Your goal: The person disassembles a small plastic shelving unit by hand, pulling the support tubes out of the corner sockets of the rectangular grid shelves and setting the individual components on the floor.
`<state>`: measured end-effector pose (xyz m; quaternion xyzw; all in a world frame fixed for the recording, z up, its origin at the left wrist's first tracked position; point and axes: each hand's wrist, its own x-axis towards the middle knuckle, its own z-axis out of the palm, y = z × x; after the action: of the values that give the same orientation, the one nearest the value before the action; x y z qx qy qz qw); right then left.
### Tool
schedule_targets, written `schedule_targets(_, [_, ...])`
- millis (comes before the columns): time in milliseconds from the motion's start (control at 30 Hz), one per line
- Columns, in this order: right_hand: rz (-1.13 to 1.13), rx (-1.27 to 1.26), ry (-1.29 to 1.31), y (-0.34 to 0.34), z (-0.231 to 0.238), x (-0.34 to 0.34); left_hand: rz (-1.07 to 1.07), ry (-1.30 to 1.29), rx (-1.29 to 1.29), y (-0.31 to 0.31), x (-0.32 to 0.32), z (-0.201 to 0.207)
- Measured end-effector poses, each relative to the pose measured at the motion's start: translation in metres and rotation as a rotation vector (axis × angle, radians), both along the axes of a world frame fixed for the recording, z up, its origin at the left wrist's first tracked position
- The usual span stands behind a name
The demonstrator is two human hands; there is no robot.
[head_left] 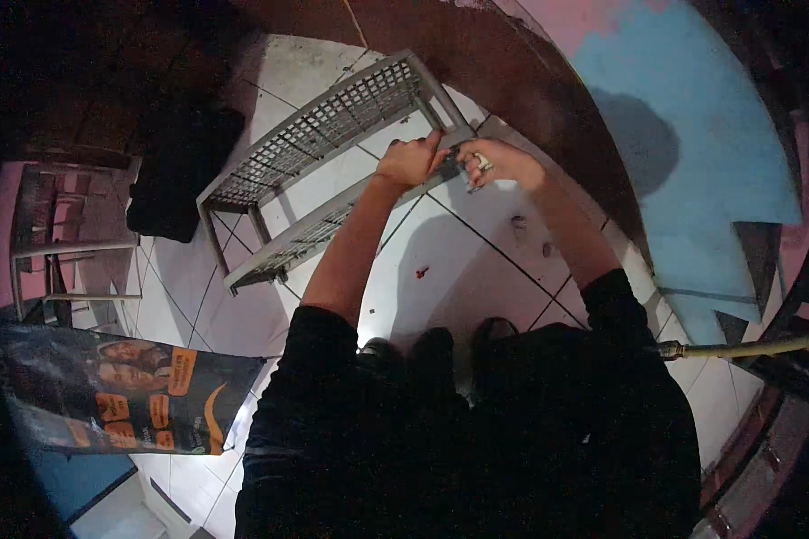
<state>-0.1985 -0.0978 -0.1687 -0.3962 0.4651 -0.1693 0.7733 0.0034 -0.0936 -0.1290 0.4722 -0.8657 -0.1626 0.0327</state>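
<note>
A grey metal rack (301, 144) with two perforated shelves stands tilted across the floor in front of me. At the right end of its lower shelf, my left hand (411, 163) is closed on the frame, thumb raised along the corner. My right hand (503, 163) is right beside it, fingers curled in a closed grip. A small pale, partly metallic piece (483, 163) shows at those fingers, but its kind is unclear. Something small and dark lies between the two hands at the rack's corner, too small to tell.
White floor tiles (476, 260) carry a few small reddish bits. A dark printed banner (153, 395) hangs or lies at left, near a metal frame (72, 247). Dark cloth (175, 180) is beyond it. A blue painted wall (692, 171) and a yellow hose (746, 348) are on the right.
</note>
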Motion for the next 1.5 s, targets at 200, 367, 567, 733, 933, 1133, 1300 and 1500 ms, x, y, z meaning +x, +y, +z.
schedule_targets(200, [-0.091,0.205,-0.151,0.004,0.026,0.019,0.018,-0.068,-0.079,0.002,0.011,-0.007])
schedule_targets(367, [-0.111,0.026,0.131,0.006,0.021,0.024,0.032,-0.139,-0.012,0.002,0.008,-0.001])
schedule_targets(567, [-0.068,0.389,-0.441,0.001,-0.010,0.016,-0.004,-0.117,0.033,0.000,0.014,0.002])
schedule_targets(733, [-0.153,0.263,-0.155,0.015,0.011,0.024,0.011,-0.128,0.035,0.004,0.018,-0.003])
schedule_targets(933, [-0.213,0.127,0.050,0.018,0.026,0.032,-0.013,-0.134,0.054,-0.001,0.016,-0.001])
schedule_targets(1133, [-0.046,0.270,-0.396,0.010,-0.012,0.025,-0.016,-0.102,0.005,-0.002,0.023,-0.013])
schedule_targets(1300, [-0.207,0.200,0.062,0.014,0.001,0.035,-0.049,-0.212,0.028,-0.005,0.022,-0.014])
schedule_targets(1500, [-0.124,0.173,-0.070,0.010,0.001,0.032,-0.018,-0.011,-0.054,-0.006,0.024,-0.021])
